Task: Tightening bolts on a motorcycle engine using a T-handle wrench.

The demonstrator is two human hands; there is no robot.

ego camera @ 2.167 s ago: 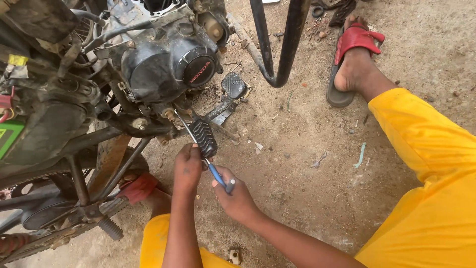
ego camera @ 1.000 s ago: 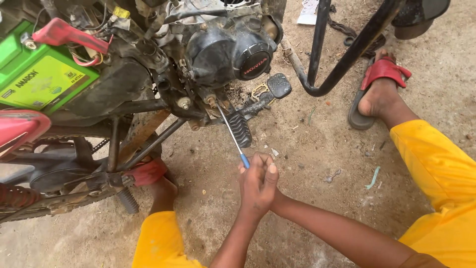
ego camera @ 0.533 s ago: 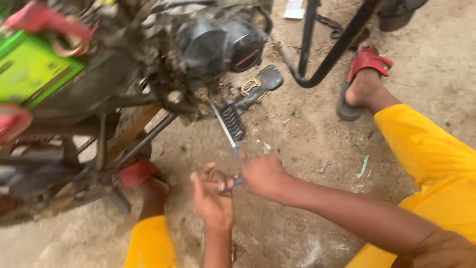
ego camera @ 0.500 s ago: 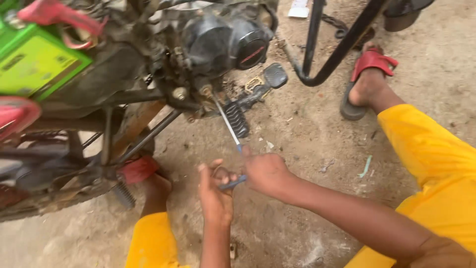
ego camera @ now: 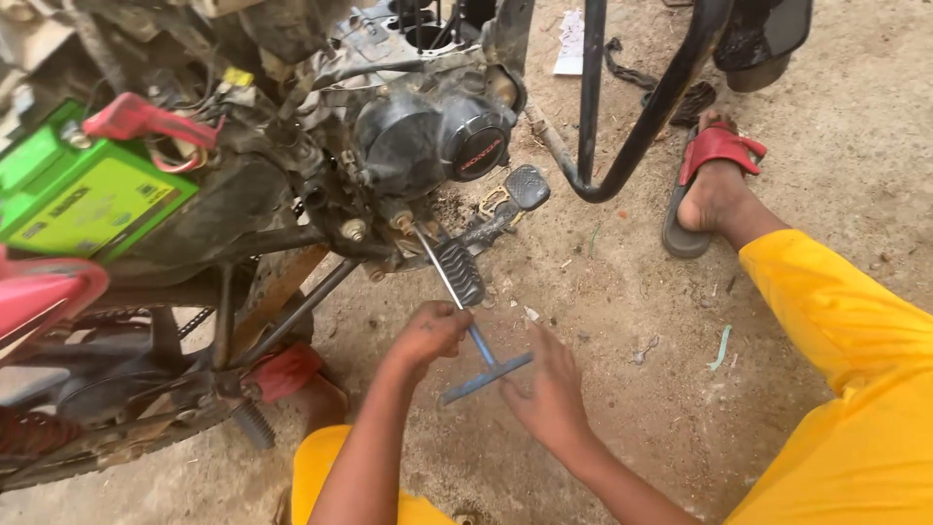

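Left hand (ego camera: 428, 335) curled round the shaft of the blue T-handle wrench (ego camera: 483, 358), just below the ribbed footpeg (ego camera: 459, 272); grip closed on the shaft. Right hand (ego camera: 549, 389) flat and released, fingers spread, palm resting against the right end of the blue crossbar, not wrapped round it. Wrench shaft angled up and left, tip seated at a bolt on the underside of the engine casing (ego camera: 428, 146). Crossbar tilted, low end left, high end right.

Half a second ago: both hands bunched close together on the handle. Now: hands parted, right one opened off the bar, left one moved up the shaft. Wrench tip unchanged at the same bolt.

Around: green battery (ego camera: 83, 190) with red terminal cover (ego camera: 146, 117) at far left, sitting in the frame. Brake pedal (ego camera: 525, 185) just right of the casing. Black stand tube (ego camera: 622, 146) curving down to the dirt ground (ego camera: 622, 321). Foot in a red sandal (ego camera: 705, 180) beside the tube. Yellow trouser leg (ego camera: 846, 360) at right, another yellow knee (ego camera: 330, 476) bottom centre. Red spring coil (ego camera: 39, 433) lower left.
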